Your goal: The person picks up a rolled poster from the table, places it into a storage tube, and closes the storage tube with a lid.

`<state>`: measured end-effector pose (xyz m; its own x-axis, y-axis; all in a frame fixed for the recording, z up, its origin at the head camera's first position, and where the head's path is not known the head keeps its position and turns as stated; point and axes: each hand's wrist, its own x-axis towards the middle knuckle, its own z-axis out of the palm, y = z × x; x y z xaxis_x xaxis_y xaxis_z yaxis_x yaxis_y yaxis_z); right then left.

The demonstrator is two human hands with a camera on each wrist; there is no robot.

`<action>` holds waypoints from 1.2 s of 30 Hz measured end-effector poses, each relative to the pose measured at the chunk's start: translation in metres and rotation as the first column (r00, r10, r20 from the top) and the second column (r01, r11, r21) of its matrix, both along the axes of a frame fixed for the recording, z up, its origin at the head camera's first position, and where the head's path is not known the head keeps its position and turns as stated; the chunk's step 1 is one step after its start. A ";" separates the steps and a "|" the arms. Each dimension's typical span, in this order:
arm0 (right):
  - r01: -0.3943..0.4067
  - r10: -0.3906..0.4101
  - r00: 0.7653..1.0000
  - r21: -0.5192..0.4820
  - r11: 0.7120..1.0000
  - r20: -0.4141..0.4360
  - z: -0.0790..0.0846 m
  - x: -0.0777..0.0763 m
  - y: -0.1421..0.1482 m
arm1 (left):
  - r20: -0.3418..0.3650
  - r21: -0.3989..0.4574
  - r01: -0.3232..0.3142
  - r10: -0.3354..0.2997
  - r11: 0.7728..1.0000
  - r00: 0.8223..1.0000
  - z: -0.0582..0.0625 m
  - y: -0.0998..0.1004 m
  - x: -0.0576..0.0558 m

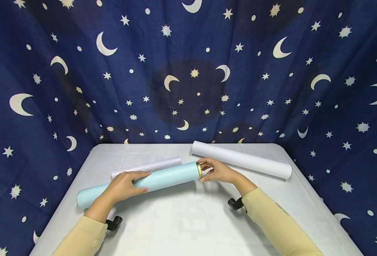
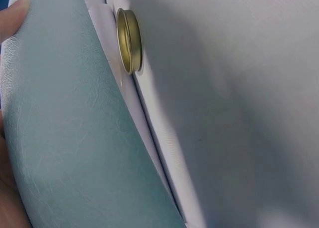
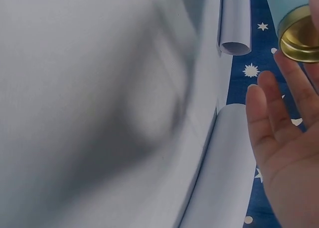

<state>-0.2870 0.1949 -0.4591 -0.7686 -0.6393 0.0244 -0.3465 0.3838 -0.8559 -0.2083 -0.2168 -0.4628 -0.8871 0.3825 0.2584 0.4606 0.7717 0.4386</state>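
My left hand (image 1: 125,186) grips a light blue tube (image 1: 172,176) around its middle, thumb on the near side and fingers over the top. The tube is raised over the table, tilted with its right end farther back. That end has a gold metal rim (image 3: 299,34) with a hollow gold inside. My right hand (image 1: 218,171) holds the rimmed end between thumb and fingertips, the other fingers spread beside it. In the left wrist view a round gold cap (image 2: 129,41) stands on edge beside a thin white roll (image 1: 146,167); the tube hides it from the head view.
A thicker white paper roll (image 1: 242,160) lies slanting at the back right of the white table (image 1: 188,227). The thin roll lies just behind the tube. A dark blue curtain (image 1: 188,71) with moons and stars surrounds the table's back and sides.
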 end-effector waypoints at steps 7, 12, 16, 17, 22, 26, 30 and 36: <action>-0.014 0.015 0.999 -0.037 0.999 0.035 -0.003 -0.001 -0.001 | 0.017 0.013 0.009 -0.009 1.000 1.000 -0.002 0.000 0.000; -0.010 0.013 0.999 -0.055 0.998 0.051 -0.005 -0.002 -0.002 | 0.025 0.014 0.020 -0.020 1.000 0.999 0.000 0.001 0.000; -0.001 0.003 0.999 -0.050 0.999 0.040 -0.004 -0.002 -0.002 | 0.030 0.017 0.017 -0.018 1.000 0.999 0.001 0.002 0.000; 0.001 0.001 0.999 -0.048 0.999 0.037 -0.004 -0.002 -0.002 | 0.033 0.021 0.016 -0.017 1.000 0.999 0.002 0.002 0.000; 0.009 -0.008 1.000 -0.048 0.999 0.012 -0.001 -0.001 -0.002 | 0.036 0.033 0.006 -0.007 0.999 0.999 0.002 0.003 0.000; 0.010 -0.009 1.000 -0.063 0.998 0.003 0.001 -0.002 -0.002 | 0.041 0.042 0.000 -0.001 0.999 0.999 0.002 0.005 -0.002; 0.031 -0.031 0.999 -0.072 0.997 0.011 0.004 -0.003 0.000 | 0.059 0.051 -0.010 0.007 0.999 0.998 0.003 0.007 -0.004; 0.042 -0.042 0.999 -0.075 0.996 0.003 0.006 -0.003 0.003 | 0.085 0.065 -0.036 0.031 0.997 0.996 0.002 0.010 -0.004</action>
<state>-0.2896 0.1975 -0.4527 -0.7947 -0.6030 0.0702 -0.3302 0.3323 -0.8835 -0.2128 -0.2069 -0.4606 -0.9187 0.3367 0.2065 0.3944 0.7538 0.5255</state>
